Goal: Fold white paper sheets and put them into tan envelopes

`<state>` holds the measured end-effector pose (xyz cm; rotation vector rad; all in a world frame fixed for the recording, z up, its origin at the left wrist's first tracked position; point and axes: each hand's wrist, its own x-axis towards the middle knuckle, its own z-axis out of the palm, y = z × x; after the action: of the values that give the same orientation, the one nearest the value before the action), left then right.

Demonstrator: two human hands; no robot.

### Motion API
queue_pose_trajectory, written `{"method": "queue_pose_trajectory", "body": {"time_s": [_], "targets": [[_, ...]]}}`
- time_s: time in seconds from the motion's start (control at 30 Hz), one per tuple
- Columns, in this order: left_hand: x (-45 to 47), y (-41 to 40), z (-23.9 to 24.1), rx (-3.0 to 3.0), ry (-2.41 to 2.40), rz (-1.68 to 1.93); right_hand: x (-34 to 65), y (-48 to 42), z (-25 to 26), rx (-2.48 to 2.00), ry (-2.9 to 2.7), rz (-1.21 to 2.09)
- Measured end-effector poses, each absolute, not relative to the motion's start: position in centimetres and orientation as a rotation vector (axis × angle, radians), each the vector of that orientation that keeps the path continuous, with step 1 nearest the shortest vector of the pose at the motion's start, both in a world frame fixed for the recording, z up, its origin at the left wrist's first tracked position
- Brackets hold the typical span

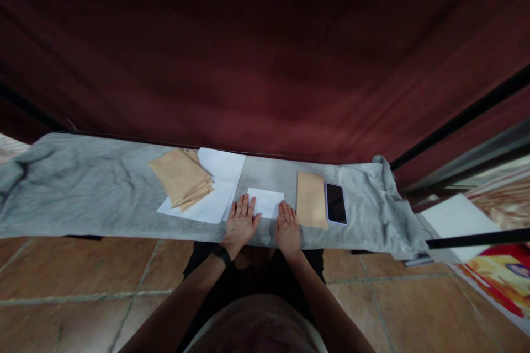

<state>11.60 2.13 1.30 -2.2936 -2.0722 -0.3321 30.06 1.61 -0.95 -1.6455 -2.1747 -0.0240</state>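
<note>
A small white folded sheet of paper (266, 202) lies on the grey cloth in front of me. My left hand (241, 222) rests flat at its left side, fingers stretched out, the thumb by the paper's lower left corner. On the right side my right hand (287, 230) lies flat too, fingertips at the paper's lower right corner. Just right of that hand is a single brown envelope (312, 200). Left of my left hand are larger white sheets (221, 176), partly covered by a fanned pile of brown envelopes (181, 175).
A phone (336, 203) with a dark screen lies right of the single envelope. Grey cloth (95, 187) covers the long narrow surface, with a dark red curtain (265, 66) behind it. Black bars (464, 116) and a white box (459, 220) stand at the right.
</note>
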Motion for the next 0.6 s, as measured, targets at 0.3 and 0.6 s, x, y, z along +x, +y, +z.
{"method": "queue_pose_trajectory", "body": {"time_s": [0.3,0.6], "targets": [[11.8,2.2,1.2,-2.303,-2.077,-0.313,29.1,1.1,-0.5,-1.639,-2.133,-0.044],[11.7,2.0,0.9,-2.309,-2.073,-0.283,26.6,-0.5,-0.5,-1.536,-2.229,-0.041]]}}
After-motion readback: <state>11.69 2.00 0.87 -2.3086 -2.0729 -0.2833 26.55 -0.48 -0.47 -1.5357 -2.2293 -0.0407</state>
